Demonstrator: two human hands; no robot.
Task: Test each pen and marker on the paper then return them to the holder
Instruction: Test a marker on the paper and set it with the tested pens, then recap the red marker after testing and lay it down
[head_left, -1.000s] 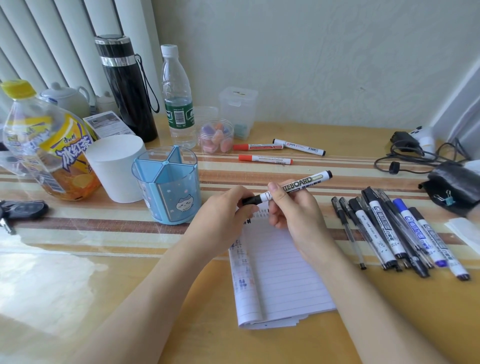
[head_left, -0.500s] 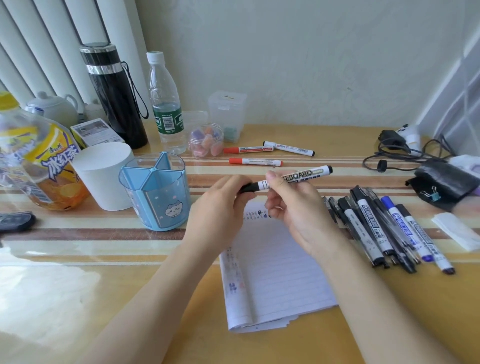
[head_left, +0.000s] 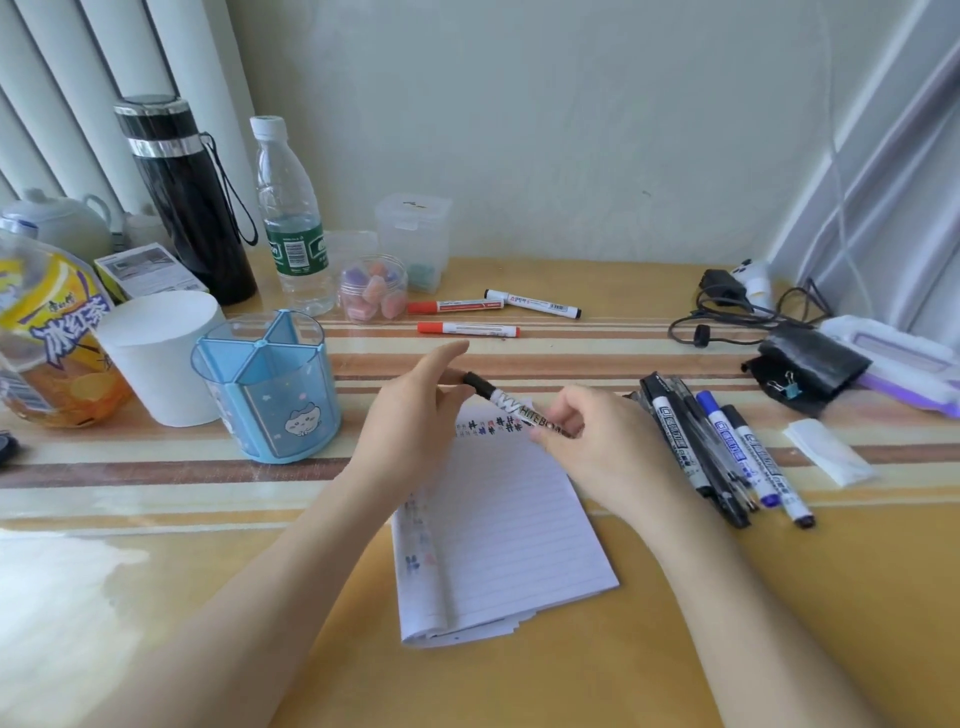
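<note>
A lined paper (head_left: 498, 535) pad lies open on the desk, with a row of small test marks along its top line. Over that top edge a person holds a whiteboard marker (head_left: 511, 408) clear of the sheet in both hands. The right hand (head_left: 592, 452) pinches the barrel between thumb and fingertips, and the left hand (head_left: 415, 415) pinches the black cap end. The step appears to be working the cap, though whether it is coming off or going back on cannot be told. If off, the next move calls for a straight pull along the barrel, then the tip lowered to a free line. If on, a carry to the blue holder (head_left: 265, 389), just left of the paper, in which no pen shows. A pile of pens and markers (head_left: 727, 452) waits right of the paper. Beyond the paper lie three more markers (head_left: 467, 329).
</note>
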